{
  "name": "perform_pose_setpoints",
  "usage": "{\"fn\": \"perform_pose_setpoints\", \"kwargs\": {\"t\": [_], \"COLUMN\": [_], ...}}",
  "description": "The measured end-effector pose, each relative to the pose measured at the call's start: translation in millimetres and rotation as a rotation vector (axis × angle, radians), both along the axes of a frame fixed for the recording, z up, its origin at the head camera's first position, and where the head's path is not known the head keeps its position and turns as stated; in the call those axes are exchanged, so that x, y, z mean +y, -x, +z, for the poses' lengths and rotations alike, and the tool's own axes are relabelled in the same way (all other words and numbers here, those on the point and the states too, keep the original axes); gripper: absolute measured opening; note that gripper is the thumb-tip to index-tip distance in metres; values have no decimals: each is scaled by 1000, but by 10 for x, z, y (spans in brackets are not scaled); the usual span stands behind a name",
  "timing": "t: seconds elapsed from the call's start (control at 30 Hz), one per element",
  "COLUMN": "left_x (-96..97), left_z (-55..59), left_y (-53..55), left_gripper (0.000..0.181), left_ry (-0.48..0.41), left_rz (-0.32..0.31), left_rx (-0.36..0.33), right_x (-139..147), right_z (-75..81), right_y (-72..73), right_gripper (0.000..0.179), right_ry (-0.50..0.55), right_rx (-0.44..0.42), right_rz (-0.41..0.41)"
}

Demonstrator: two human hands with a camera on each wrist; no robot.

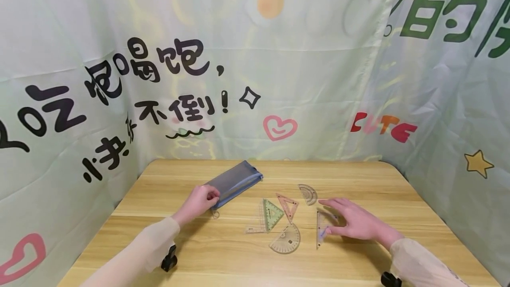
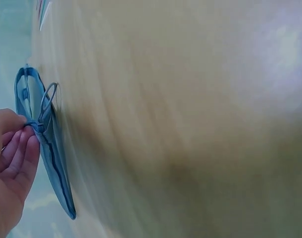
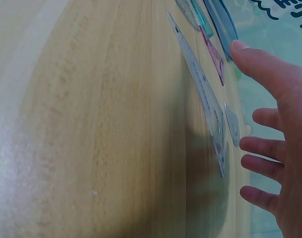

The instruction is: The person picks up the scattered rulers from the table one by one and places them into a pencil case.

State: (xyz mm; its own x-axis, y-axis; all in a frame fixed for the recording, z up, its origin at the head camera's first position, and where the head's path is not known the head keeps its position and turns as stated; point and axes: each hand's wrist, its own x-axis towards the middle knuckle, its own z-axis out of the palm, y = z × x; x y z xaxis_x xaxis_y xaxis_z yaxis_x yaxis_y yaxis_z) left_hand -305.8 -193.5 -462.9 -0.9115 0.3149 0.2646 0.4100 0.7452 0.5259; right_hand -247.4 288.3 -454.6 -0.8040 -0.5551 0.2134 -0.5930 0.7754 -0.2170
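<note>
My left hand [image 1: 202, 198] pinches the near end of a blue zippered mesh pencil pouch [image 1: 235, 184], which lies slanted on the table. In the left wrist view, thumb and fingers hold the pouch [image 2: 54, 158] beside a small loop [image 2: 50, 96] at its end. My right hand [image 1: 354, 220], fingers spread, hovers over a clear set square [image 1: 319, 231] and partly hides it. Nothing is held there; the right wrist view shows the set square [image 3: 198, 84] apart from the fingers. Just left of the right fingertips lies a small protractor [image 1: 308, 194].
Mid-table lie a pink set square [image 1: 288, 207], a green set square [image 1: 272, 216], a larger clear protractor [image 1: 286, 239] and a clear ruler-like piece [image 1: 255, 230] partly under the green one. Printed cloth [image 1: 318, 79] encloses the wooden table [image 1: 223, 251] at the back and sides.
</note>
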Motion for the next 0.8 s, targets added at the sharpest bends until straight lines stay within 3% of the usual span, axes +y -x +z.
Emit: {"fn": "perform_pose_setpoints", "kwargs": {"t": [0.27, 0.47, 0.8], "left_x": [10, 9, 7], "left_z": [-4, -22, 30], "left_y": [-153, -223, -373], "left_gripper": [10, 12, 14], "left_ry": [-88, -118, -151], "left_rz": [53, 80, 78], "left_rx": [-37, -56, -67], "right_x": [6, -6, -14], "right_z": [-14, -22, -27], "right_y": [34, 25, 52], "right_gripper": [79, 80, 86], "right_ry": [6, 12, 44], "right_rx": [21, -12, -71], "right_rz": [20, 22, 35]}}
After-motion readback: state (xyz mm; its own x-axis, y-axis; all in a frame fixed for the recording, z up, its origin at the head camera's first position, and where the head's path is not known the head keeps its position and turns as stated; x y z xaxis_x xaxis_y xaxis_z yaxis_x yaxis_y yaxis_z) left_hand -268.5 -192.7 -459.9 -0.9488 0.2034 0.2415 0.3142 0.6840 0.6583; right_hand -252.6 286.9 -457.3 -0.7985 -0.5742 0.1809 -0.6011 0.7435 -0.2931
